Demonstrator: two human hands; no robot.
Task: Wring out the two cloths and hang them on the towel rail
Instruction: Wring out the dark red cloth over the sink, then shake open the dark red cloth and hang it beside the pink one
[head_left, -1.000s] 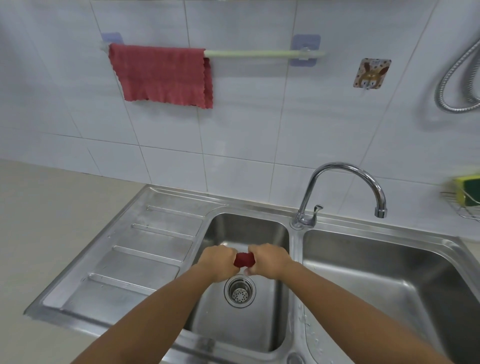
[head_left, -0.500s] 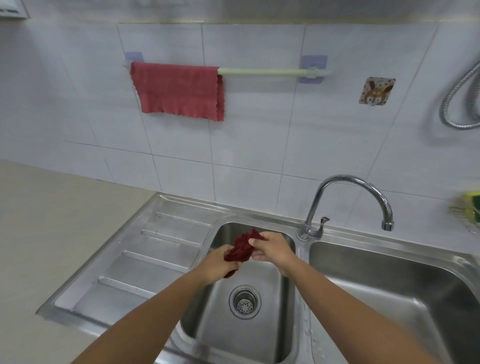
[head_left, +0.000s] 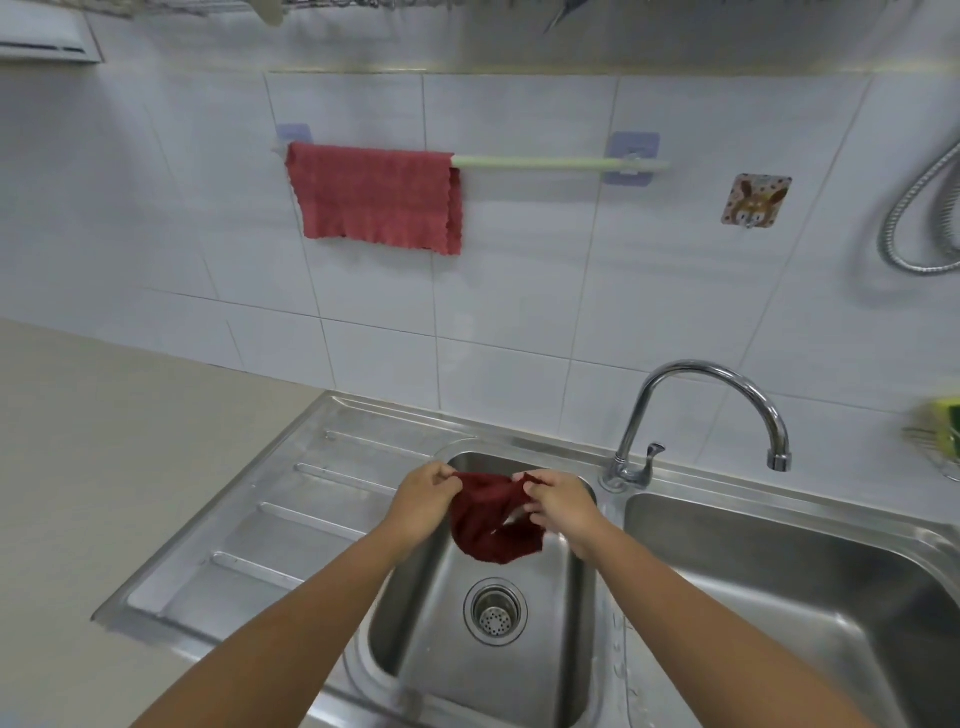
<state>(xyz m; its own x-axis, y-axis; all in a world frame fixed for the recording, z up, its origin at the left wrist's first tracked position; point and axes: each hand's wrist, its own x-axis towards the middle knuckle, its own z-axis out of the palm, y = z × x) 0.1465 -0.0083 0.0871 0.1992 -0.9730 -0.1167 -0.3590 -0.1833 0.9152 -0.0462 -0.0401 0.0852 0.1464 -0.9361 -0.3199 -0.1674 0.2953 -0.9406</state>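
Observation:
A dark red cloth (head_left: 491, 525) hangs partly unfolded over the small left basin (head_left: 467, 639). My left hand (head_left: 423, 501) pinches its upper left edge and my right hand (head_left: 558, 506) pinches its upper right edge. A lighter red cloth (head_left: 376, 200) is draped over the left part of the pale green towel rail (head_left: 556, 163) on the tiled wall. The right part of the rail is bare.
A chrome tap (head_left: 701, 415) stands between the small basin and the large right basin (head_left: 789, 597). A ribbed steel drainboard (head_left: 270, 525) lies to the left, with a beige counter (head_left: 104, 467) beyond it. A green sponge (head_left: 948, 428) sits in a wire rack at the right edge. A metal hose (head_left: 914, 218) hangs on the wall.
The dark cloth was a tight twisted bundle between both fists; now both hands have lifted and spread apart, opening it out. The view has tilted up towards the rail.

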